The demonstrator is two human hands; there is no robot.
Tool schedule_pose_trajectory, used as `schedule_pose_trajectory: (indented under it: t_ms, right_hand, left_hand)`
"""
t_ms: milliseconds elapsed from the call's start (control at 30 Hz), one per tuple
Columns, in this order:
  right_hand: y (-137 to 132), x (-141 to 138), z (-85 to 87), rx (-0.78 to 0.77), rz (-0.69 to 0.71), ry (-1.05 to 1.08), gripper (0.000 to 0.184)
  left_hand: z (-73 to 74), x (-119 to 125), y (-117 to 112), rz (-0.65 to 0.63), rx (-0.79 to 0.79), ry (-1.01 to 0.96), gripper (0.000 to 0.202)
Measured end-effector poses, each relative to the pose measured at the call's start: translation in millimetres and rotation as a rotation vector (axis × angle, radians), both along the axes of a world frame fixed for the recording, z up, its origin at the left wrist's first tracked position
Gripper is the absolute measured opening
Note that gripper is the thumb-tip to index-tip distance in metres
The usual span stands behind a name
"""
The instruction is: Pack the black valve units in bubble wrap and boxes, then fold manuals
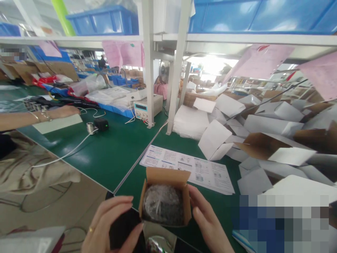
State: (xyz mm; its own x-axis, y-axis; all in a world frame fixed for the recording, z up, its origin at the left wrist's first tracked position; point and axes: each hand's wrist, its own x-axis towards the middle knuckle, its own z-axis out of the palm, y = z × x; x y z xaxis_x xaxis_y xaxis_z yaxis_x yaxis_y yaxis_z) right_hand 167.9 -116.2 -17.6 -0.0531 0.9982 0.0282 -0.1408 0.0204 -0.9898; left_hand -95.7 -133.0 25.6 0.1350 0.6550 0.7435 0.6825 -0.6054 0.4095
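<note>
A small open cardboard box sits low in the middle of the view, with a dark round item wrapped in clear plastic inside it. My right hand rests against the box's right side, fingers curved along it. My left hand is curled round a dark object just left of the box. A shiny silvery piece shows below the box.
A printed instruction sheet lies on the green table behind the box. A heap of folded white cartons fills the right. Another person's arm reaches in at the left near a cable and a small meter.
</note>
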Motion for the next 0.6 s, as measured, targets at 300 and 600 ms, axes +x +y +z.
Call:
schedule_pose_trajectory:
  t_ms: [300,600]
  right_hand:
    - [21.8,-19.7,8.7,-0.178,0.027,0.140,0.055]
    - [26.0,-29.4,35.9,0.367,0.009,-0.239,0.019]
  left_hand:
    - [-18.9,7.9,37.6,-0.357,-0.049,0.054,0.037]
    - [-18.6,8.3,52.2,-0.461,-0.025,0.025,0.025]
